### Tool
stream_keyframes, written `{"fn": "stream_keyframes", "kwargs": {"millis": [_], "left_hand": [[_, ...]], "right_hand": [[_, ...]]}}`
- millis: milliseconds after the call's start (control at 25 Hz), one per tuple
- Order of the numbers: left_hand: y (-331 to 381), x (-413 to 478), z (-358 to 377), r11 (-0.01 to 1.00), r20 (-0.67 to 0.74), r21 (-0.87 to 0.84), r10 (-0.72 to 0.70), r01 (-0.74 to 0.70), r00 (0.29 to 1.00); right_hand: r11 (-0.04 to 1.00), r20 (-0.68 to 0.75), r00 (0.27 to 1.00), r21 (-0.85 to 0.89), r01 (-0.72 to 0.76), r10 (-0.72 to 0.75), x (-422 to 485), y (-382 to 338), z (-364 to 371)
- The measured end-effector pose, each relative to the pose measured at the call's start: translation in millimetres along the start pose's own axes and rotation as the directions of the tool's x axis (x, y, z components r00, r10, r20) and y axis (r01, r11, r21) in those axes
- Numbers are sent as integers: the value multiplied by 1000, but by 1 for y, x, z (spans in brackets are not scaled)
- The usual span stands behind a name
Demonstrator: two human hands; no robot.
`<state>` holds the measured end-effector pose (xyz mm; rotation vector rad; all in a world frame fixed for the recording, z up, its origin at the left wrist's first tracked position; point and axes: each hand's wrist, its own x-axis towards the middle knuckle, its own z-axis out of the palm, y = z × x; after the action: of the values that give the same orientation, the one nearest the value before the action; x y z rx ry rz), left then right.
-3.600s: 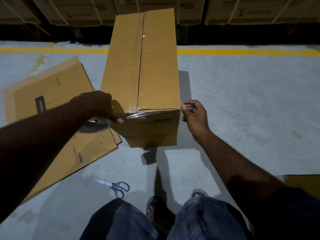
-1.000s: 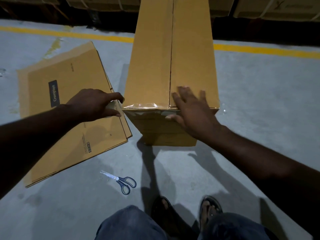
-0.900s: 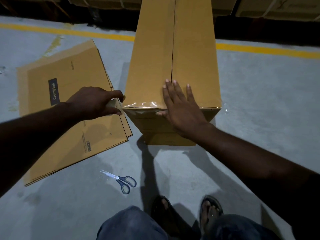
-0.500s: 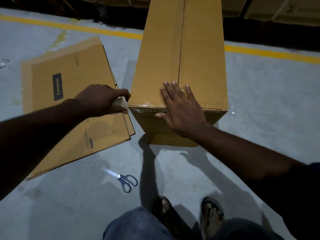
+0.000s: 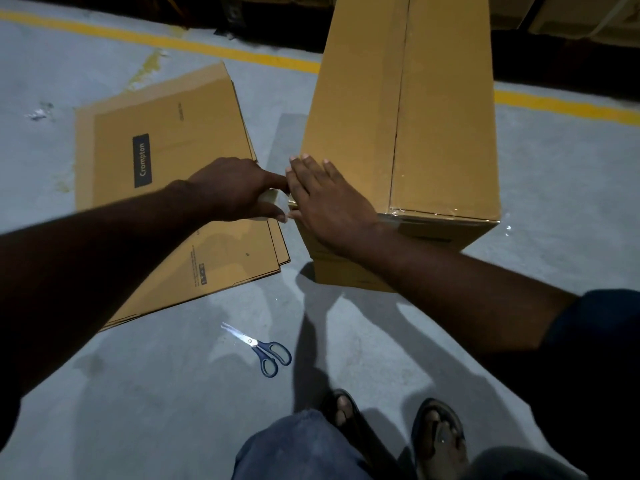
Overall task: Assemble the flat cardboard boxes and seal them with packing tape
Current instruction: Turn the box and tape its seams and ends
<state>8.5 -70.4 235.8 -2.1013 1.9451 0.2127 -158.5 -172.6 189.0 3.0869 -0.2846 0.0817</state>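
A tall cardboard box (image 5: 398, 116) stands assembled on the grey concrete floor (image 5: 554, 188), filling the upper centre and right of the frame. Its two top flaps meet along a seam that runs away from the viewer. A strip of clear packing tape (image 5: 433, 214) glints along the box's near top edge.

The person's right hand (image 5: 329, 202) lies flat over the near left corner of the box, fingers straight and close together on the top panel and thumb down by the front face. The left hand (image 5: 232, 188), just beside it and touching it at the fingertips, is curled around a pale tape roll (image 5: 268, 197). Most of the roll is hidden under the fingers.

Left of the box, a stack of flat cardboard boxes (image 5: 173, 188) lies on the floor, the top one bearing a dark "Crompton" label. The left forearm crosses above it. Blue-handled scissors (image 5: 263, 348) lie closed on the floor in the lower centre, well apart from both hands.

At the bottom edge are the person's jeans (image 5: 298, 448) and two sandalled feet (image 5: 438, 438). A yellow line (image 5: 207, 50) crosses the floor near the top, with dark shelving and more cartons (image 5: 581, 19) behind it.
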Motion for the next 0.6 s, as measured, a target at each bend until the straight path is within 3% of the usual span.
{"fn": "stream_keyframes", "kwargs": {"millis": [80,320,600], "left_hand": [[-8,-4,5,999,-1,-25,25,-25,1000],[-28,-31,28,987,-228,-98,103,-128,968],[-43,-29,27,979,-187,-145,112,-140,976]], "right_hand": [[1000,-51,998,-9,27,-27,-5,4,2],[997,-76,995,8,70,-69,-8,8,3],[996,-84,995,73,59,-53,-11,12,2]]}}
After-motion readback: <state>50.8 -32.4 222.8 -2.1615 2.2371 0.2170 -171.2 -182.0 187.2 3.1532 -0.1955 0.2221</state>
